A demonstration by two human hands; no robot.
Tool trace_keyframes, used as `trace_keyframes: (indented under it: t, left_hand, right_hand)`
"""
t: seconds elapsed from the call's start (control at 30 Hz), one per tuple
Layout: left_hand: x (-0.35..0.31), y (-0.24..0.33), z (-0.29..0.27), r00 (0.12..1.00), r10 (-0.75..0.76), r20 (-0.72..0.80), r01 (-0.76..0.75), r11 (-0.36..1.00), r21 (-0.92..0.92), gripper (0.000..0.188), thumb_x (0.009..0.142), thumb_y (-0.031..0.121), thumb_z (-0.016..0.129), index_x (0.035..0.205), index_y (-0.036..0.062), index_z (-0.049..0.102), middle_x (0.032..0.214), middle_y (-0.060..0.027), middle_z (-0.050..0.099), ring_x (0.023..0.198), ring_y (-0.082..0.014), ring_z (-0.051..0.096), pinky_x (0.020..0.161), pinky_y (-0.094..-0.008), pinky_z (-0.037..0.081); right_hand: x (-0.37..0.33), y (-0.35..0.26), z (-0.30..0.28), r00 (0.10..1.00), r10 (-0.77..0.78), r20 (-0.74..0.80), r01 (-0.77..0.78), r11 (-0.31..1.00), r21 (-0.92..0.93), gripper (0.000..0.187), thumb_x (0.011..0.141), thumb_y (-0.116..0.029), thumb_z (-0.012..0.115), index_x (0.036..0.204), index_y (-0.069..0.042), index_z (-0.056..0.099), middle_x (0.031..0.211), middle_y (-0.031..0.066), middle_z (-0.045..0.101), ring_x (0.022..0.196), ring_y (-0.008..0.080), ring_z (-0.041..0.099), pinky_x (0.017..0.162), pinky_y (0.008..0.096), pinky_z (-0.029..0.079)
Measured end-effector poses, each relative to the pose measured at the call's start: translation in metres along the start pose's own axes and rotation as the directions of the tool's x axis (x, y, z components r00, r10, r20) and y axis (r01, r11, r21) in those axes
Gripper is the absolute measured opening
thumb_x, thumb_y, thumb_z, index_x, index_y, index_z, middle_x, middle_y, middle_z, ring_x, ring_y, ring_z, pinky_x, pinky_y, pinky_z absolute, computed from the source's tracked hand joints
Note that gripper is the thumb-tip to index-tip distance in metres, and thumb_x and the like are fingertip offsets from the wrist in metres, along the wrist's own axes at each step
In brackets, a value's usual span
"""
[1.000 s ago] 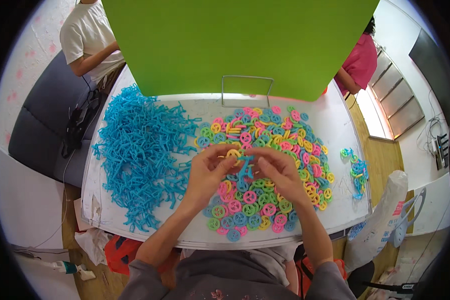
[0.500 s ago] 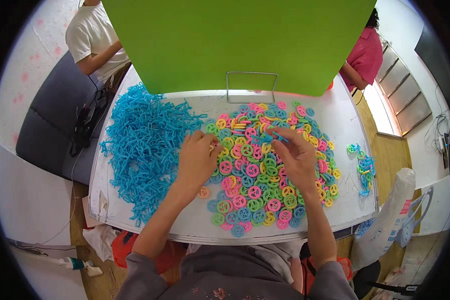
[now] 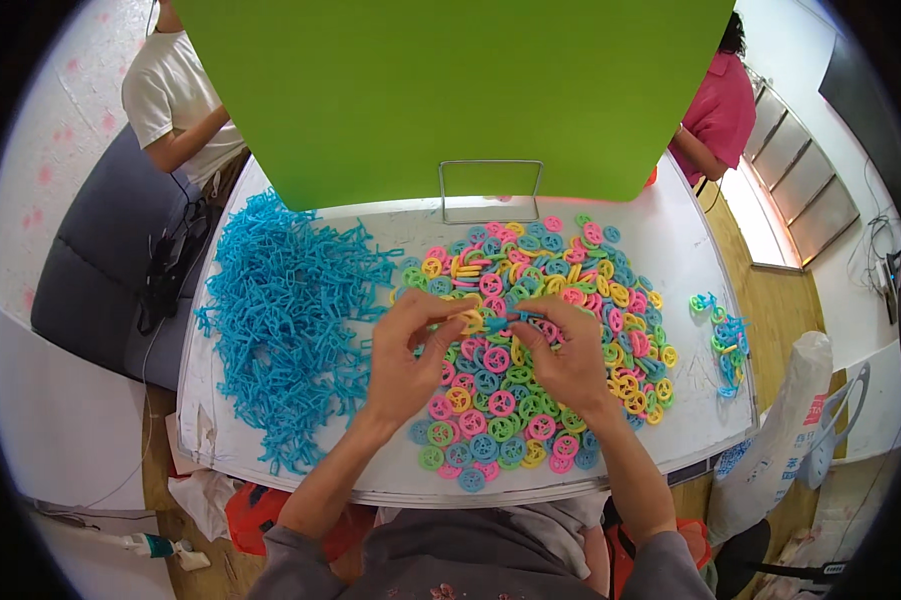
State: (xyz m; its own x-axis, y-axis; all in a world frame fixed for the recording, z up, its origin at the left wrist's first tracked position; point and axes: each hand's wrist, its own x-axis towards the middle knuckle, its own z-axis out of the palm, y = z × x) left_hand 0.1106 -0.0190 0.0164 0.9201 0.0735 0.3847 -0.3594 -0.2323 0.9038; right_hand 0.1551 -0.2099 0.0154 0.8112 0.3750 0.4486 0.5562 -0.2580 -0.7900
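Over the pile of small spoked plastic wheels [image 3: 500, 404] in pink, green, blue and yellow, my two hands nearly meet. My left hand [image 3: 405, 358] pinches a yellow wheel [image 3: 471, 321] between thumb and fingers. Opposite it, my right hand [image 3: 572, 362] grips a blue plastic piece [image 3: 496, 324] by its end, its other end up against the yellow wheel. Whether the two are joined I cannot tell. To the left lies a large heap of thin blue plastic frames [image 3: 280, 320].
A green panel [image 3: 450, 100] rises at the table's far side, with a metal wire stand [image 3: 490, 191] before it. A small cluster of blue frames with wheels [image 3: 729, 350] lies at the right edge. Two people stand beyond, left [image 3: 175, 100] and right [image 3: 718, 110].
My hands have come together; the left moved right with a yellow wheel and the right moved left and down with the blue piece. The view has shifted slightly.
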Motion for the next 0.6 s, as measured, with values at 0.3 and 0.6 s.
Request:
trace_keyframes:
  t: [0.3, 0.6]
  left_hand:
    - [-0.01, -0.016, 0.007, 0.991, -0.129, -0.031, 0.114, 0.948, -0.296, 0.017, 0.089, -0.004, 0.056, 0.106, -0.0037, 0.06, 0.105, -0.0088, 0.054, 0.096, -0.018, 0.063, 0.081, -0.0279, 0.054]
    - [-0.009, -0.015, 0.006, 0.964, -0.259, -0.058, 0.216, 0.892, -0.396, 0.009, 0.089, 0.001, 0.06, 0.097, -0.0025, 0.06, 0.101, -0.0105, 0.063, 0.09, -0.0149, 0.063, 0.075, -0.0266, 0.054]
  right_hand:
    - [-0.01, 0.002, 0.02, 0.964, 0.258, -0.064, -0.244, 0.954, 0.177, 0.018, 0.085, -0.003, 0.065, 0.102, 0.004, 0.065, 0.087, 0.0093, 0.069, 0.078, 0.0121, 0.065, 0.065, 0.0242, 0.05]
    - [-0.013, -0.008, 0.031, 0.927, 0.355, -0.122, -0.331, 0.927, 0.178, 0.018, 0.086, -0.004, 0.065, 0.102, 0.004, 0.066, 0.083, 0.0083, 0.07, 0.071, 0.0094, 0.063, 0.061, 0.023, 0.049]
